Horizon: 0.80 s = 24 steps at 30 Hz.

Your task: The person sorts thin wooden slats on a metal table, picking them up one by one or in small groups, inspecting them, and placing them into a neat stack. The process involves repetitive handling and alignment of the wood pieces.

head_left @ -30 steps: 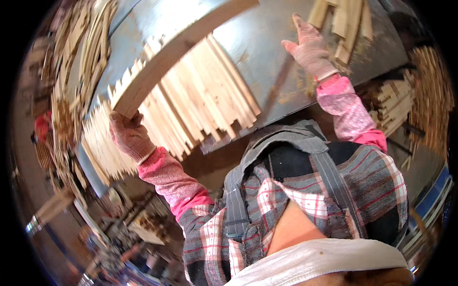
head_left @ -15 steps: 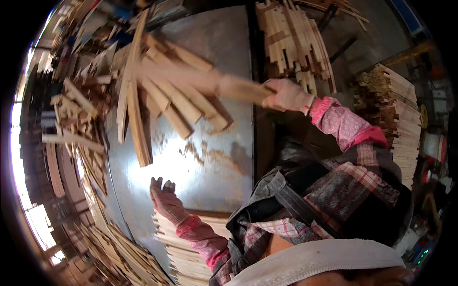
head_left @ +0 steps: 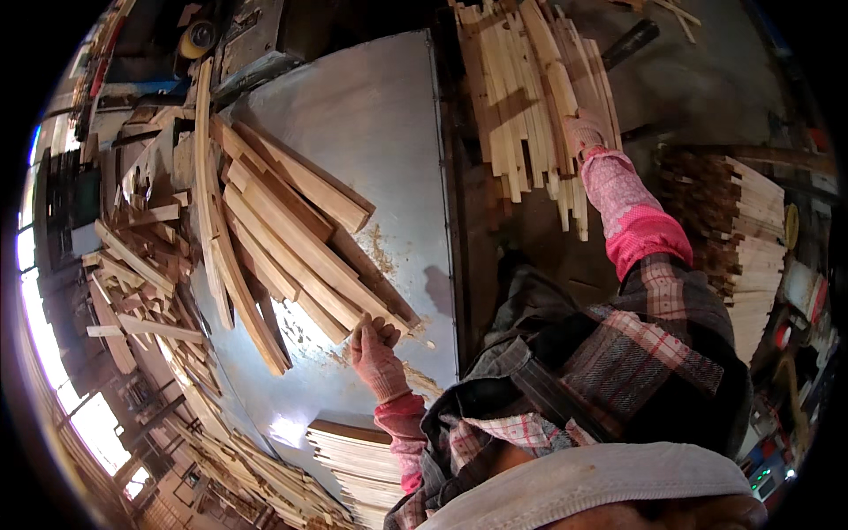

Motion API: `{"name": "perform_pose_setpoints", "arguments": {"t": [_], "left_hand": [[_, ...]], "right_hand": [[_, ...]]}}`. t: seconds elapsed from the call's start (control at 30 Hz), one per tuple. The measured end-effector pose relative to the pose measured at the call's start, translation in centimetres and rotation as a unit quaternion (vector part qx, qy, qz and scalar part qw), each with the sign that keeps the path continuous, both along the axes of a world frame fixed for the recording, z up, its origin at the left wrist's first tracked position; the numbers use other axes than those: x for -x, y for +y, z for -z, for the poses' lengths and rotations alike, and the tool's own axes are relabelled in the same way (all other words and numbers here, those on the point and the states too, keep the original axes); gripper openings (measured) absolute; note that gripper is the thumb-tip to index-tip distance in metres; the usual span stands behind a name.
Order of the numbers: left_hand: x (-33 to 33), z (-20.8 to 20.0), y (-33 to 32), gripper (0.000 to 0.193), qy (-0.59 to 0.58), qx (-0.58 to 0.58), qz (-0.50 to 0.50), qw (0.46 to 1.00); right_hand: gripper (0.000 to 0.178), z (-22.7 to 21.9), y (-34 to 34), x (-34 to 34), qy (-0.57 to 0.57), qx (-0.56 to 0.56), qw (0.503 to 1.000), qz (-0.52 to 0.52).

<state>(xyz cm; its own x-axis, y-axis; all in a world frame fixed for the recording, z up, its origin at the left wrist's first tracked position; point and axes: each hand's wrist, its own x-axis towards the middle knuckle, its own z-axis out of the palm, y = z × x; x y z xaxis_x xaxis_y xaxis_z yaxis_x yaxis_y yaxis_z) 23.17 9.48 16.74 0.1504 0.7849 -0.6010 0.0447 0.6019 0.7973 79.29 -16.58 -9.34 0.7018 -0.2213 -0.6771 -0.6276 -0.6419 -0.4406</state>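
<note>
My left hand, gloved, has its fingers curled at the near end of a wooden strip in a fanned pile on the metal table. Other strips of that pile lie close on both sides of it. To the right, my outstretched right hand, also gloved, is closed round the near part of another wooden strip. That strip lies lengthwise on top of a stack of strips beyond the table's right edge. My right fingers are partly hidden.
Offcuts lie heaped left of the table. Long thin slats run along its lower left. Another strip stack stands by my left forearm, and a tall one at the far right. A dark machine borders the table's far end.
My right hand has carried a wooden strip from over the table to the right-hand stack. My left hand has moved from bare table to the pile's strip ends, its fingers now curled. The view has shifted.
</note>
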Motion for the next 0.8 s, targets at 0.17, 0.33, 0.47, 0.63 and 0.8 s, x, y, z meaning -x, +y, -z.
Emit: {"name": "perform_pose_setpoints", "arguments": {"t": [0.17,0.33,0.47,0.63,0.8], "left_hand": [[7.9,-2.3,-4.4,0.035,0.127,-0.048,-0.034,0.99],[4.8,-1.1,-5.1,0.037,0.131,-0.042,0.048,0.989],[7.9,0.0,-7.0,0.037,0.156,-0.089,0.032,0.983],[18.4,1.7,-6.2,0.042,0.408,-0.153,-0.081,0.896],[27.5,2.1,9.2,0.078,0.609,-0.217,-0.006,0.763]], "right_hand": [[0.044,-2.9,8.2,6.5,-0.167,0.241,0.793,-0.534],[0.05,-4.8,4.4,1.1,-0.122,0.279,0.729,-0.613],[0.038,-9.3,-2.6,-11.9,-0.292,0.31,0.656,-0.623],[0.046,-21.4,14.9,-2.4,-0.353,0.077,0.755,-0.547],[0.052,-30.1,25.3,20.2,-0.363,-0.03,0.691,-0.624]]}}
